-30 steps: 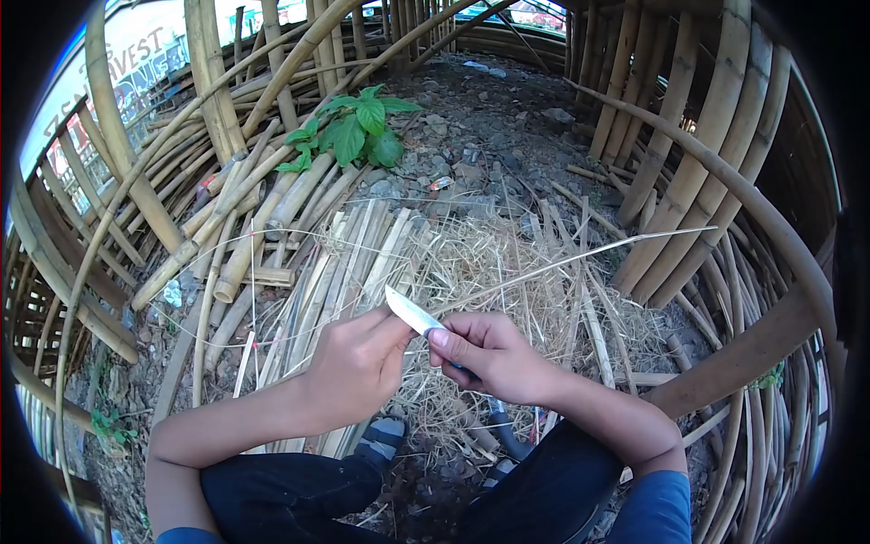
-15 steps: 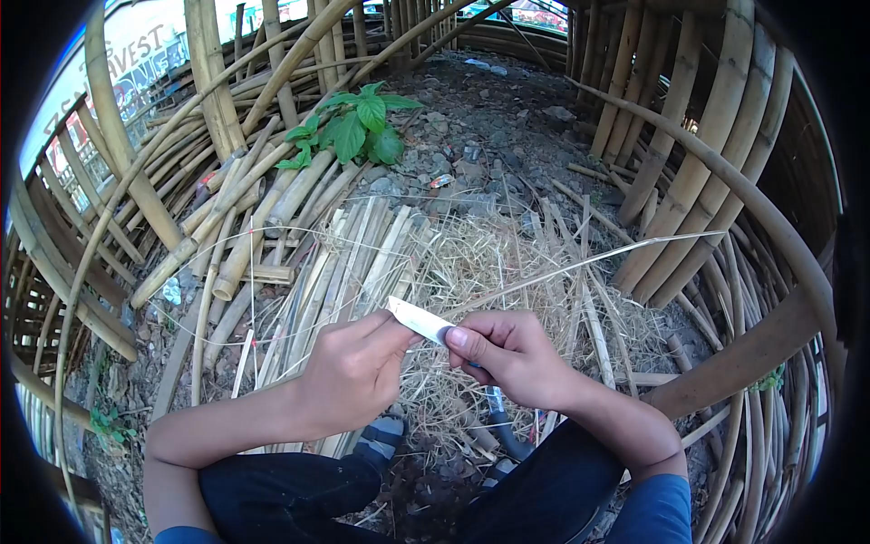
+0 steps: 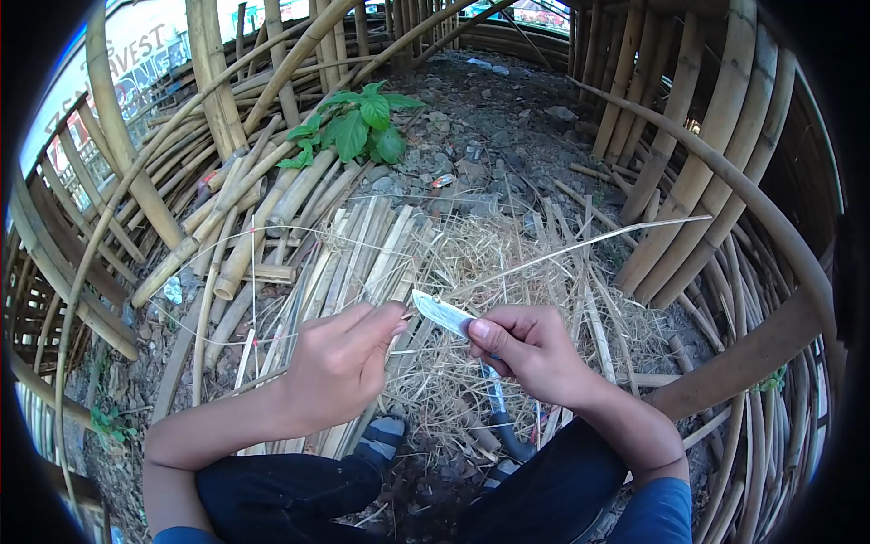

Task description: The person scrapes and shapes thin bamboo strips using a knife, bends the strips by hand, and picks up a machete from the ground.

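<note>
My right hand [image 3: 530, 352] is closed round the handle of a knife [image 3: 441, 314], its pale blade angled up and left. My left hand [image 3: 349, 363] is pinched just left of the blade tip, on a thin bamboo strip [image 3: 580, 245]. The strip runs from near the blade up to the right, over the shavings. A gap shows between my left fingers and the blade. Below my hands a pile of bamboo shavings [image 3: 507, 263] covers the ground beside split bamboo slats [image 3: 362, 249].
A black-handled tool [image 3: 512, 435] lies between my legs. Upright bamboo poles [image 3: 698, 172] stand at the right, with a curved pole [image 3: 770, 218] crossing there. Bamboo poles [image 3: 294, 195] are stacked at the left, near a green plant [image 3: 362, 127].
My right hand and the knife have shifted right, and the blade has turned. My left hand has moved slightly left, away from the blade. The strip's far end has dipped and lies higher in view.
</note>
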`<state>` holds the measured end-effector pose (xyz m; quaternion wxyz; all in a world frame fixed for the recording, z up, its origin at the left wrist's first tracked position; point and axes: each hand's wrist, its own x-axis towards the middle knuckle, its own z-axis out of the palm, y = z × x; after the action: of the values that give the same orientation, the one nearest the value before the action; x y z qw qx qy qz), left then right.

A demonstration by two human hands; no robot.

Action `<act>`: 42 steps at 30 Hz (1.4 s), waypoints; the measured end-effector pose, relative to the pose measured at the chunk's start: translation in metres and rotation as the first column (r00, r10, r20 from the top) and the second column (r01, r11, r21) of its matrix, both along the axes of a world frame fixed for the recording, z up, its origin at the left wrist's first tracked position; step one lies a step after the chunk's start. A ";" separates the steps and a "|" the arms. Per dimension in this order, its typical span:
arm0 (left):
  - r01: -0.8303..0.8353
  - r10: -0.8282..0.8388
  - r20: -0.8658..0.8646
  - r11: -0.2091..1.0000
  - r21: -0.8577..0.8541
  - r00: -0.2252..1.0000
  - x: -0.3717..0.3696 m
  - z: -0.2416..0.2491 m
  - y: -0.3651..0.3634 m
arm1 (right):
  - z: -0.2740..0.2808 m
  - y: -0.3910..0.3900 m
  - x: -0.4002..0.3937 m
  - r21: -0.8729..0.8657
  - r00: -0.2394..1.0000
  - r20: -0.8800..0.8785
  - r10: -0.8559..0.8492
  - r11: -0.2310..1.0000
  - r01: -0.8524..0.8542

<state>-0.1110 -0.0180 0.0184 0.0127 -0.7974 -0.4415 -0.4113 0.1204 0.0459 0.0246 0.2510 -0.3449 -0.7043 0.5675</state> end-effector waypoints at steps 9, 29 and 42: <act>-0.025 0.025 -0.010 1.000 0.008 1.000 -0.007 0.001 0.001 | -0.002 0.006 0.006 0.020 0.995 -0.035 -0.092 0.995 0.093; -0.110 0.110 0.007 0.994 -0.013 0.994 -0.023 -0.017 -0.006 | 0.003 0.050 0.040 -0.010 0.860 -0.213 -0.463 0.881 0.472; -0.122 0.120 -0.048 0.991 -0.049 0.992 -0.014 -0.015 -0.008 | -0.002 0.024 0.014 -0.145 0.984 -0.137 -0.110 0.985 0.089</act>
<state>-0.1254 -0.0260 0.0031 0.0270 -0.7783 -0.4992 -0.3799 0.1343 0.0698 0.0224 0.3049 -0.3543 -0.6249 0.6253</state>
